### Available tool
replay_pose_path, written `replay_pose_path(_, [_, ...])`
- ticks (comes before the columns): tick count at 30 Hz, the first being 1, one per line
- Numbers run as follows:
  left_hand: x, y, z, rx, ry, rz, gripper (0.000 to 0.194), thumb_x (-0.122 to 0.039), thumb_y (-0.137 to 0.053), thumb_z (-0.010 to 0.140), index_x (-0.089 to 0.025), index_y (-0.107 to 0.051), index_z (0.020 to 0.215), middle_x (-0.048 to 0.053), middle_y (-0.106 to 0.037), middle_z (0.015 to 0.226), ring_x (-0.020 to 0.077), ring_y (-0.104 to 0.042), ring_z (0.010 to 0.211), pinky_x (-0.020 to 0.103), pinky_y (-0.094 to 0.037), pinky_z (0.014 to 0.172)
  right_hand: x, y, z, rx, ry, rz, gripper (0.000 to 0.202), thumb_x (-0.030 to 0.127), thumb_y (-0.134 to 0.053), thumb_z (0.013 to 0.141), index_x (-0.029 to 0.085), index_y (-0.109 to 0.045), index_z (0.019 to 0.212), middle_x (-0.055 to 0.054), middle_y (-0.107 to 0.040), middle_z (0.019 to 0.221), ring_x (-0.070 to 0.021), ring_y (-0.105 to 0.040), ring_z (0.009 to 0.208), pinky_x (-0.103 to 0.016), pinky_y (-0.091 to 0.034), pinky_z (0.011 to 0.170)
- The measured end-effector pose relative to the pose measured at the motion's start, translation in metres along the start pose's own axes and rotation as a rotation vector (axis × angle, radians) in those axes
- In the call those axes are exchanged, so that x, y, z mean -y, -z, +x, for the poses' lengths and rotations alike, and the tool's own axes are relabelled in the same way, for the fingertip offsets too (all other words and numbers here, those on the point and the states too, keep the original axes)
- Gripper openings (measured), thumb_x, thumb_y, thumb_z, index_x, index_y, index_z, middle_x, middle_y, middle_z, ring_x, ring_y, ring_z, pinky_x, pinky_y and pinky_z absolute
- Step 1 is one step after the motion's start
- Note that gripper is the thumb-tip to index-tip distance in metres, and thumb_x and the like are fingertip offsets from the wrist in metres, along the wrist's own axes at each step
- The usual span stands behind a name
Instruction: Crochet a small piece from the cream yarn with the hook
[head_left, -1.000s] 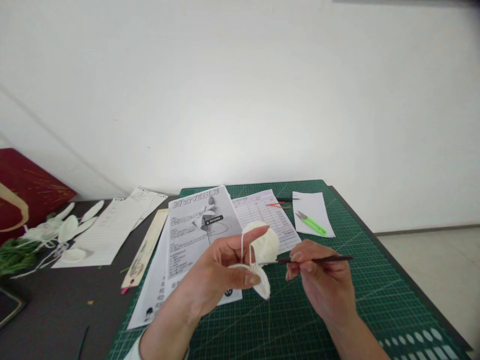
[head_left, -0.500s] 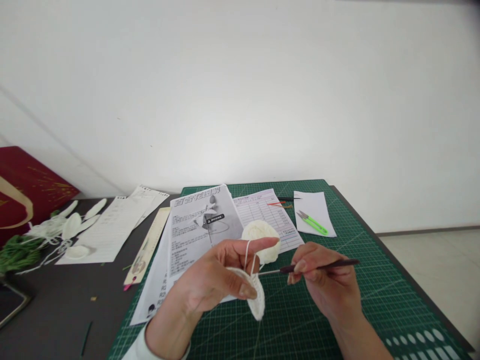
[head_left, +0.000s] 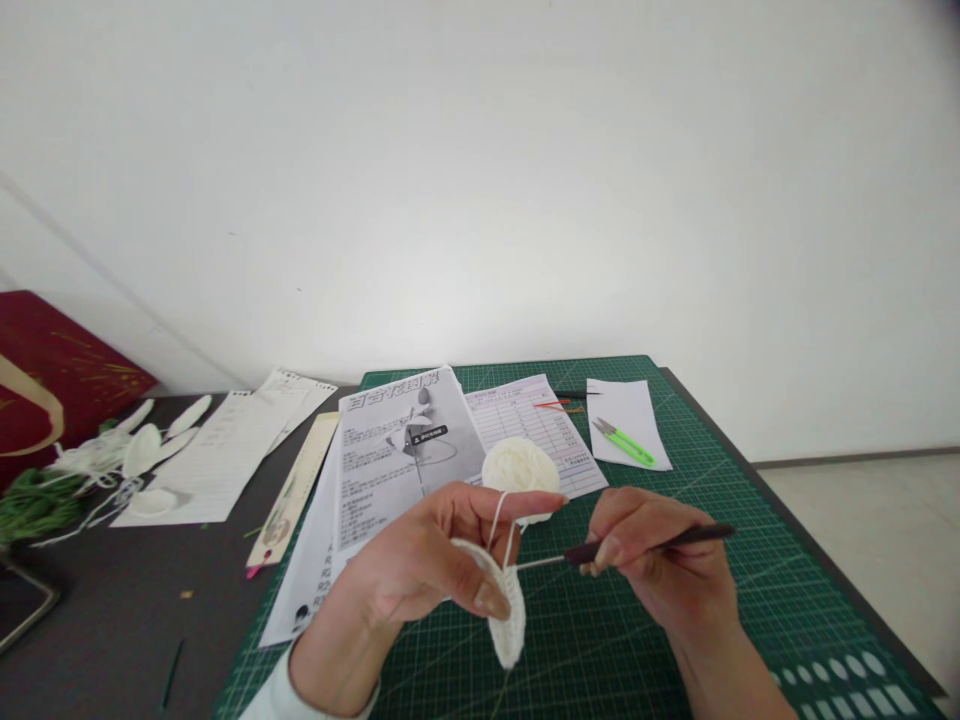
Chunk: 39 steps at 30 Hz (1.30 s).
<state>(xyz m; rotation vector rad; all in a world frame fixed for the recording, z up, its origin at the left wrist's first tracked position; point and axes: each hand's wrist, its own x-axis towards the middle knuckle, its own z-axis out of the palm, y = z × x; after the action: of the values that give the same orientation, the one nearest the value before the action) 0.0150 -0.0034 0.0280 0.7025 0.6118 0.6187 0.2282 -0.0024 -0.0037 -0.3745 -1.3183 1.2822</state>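
Observation:
My left hand point(head_left: 431, 560) pinches a small white crocheted petal point(head_left: 509, 632) between thumb and fingers, its pointed end hanging down. White yarn loops over the outstretched index finger and runs to the top of the piece. In my right hand point(head_left: 660, 560) is a crochet hook point(head_left: 694, 535) with a dark handle, gripped like a pen. Its metal shaft points left and meets the petal's upper edge; the tip is hidden in the stitches. Just behind my left index finger sits a ball of white yarn point(head_left: 521, 470).
Printed pattern sheets point(head_left: 386, 500) and a lined form point(head_left: 517, 410) lie on the green cutting mat point(head_left: 600, 650). Green thread snips point(head_left: 626, 445) rest on white paper at the right. Finished white petals point(head_left: 142, 450) and green yarn point(head_left: 41, 505) are at the far left.
Both hands have dipped slightly, with the petal now lower. My right hand and the hook have shifted a little to the right, and more of the metal shaft slopes up toward the petal.

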Motion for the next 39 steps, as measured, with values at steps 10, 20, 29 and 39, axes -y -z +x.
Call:
replay_pose_path(10, [-0.003, -0.001, -0.002, -0.002, 0.005, 0.076, 0.066, 0.001, -0.070, 0.046, -0.020, -0.073, 0.109, -0.005, -0.056, 0.052, 0.0042, -0.039, 0.041, 0.020, -0.021, 0.040, -0.003, 0.003, -0.001, 0.006, -0.073, 0.082, 0.007, 0.020, -0.071, 0.081, 0.020, -0.077, 0.085, -0.005, -0.071, 0.073, -0.0133, -0.066, 0.058, -0.021, -0.056, 0.049])
replay_pose_path(20, [-0.002, 0.000, -0.001, 0.027, 0.032, 0.084, 0.063, 0.001, -0.072, 0.045, -0.019, -0.075, 0.105, -0.006, -0.054, 0.047, 0.0047, -0.037, 0.039, 0.020, -0.020, 0.038, 0.002, 0.000, 0.002, -0.035, -0.082, 0.042, 0.007, 0.027, -0.074, 0.078, 0.022, -0.077, 0.079, -0.006, -0.071, 0.067, -0.0151, -0.063, 0.055, -0.024, -0.052, 0.047])
replay_pose_path(29, [0.001, -0.005, -0.004, -0.077, -0.141, 0.186, 0.060, -0.006, -0.075, 0.054, -0.023, -0.072, 0.111, -0.007, -0.047, 0.054, 0.0042, -0.032, 0.044, 0.019, -0.023, 0.044, 0.001, -0.001, 0.000, -0.106, -0.085, 0.069, 0.005, 0.022, -0.075, 0.076, 0.021, -0.078, 0.081, -0.004, -0.072, 0.068, -0.0142, -0.065, 0.052, -0.023, -0.055, 0.044])
replay_pose_path(39, [0.003, -0.014, -0.008, -0.271, -0.395, 0.481, 0.045, -0.015, -0.071, 0.076, -0.026, -0.067, 0.119, 0.000, -0.060, 0.075, 0.0110, -0.051, 0.061, 0.022, -0.040, 0.058, -0.010, -0.006, -0.004, -0.218, -0.083, 0.067, 0.010, 0.018, -0.073, 0.077, 0.022, -0.078, 0.085, -0.004, -0.072, 0.063, -0.0161, -0.066, 0.049, -0.026, -0.055, 0.043])
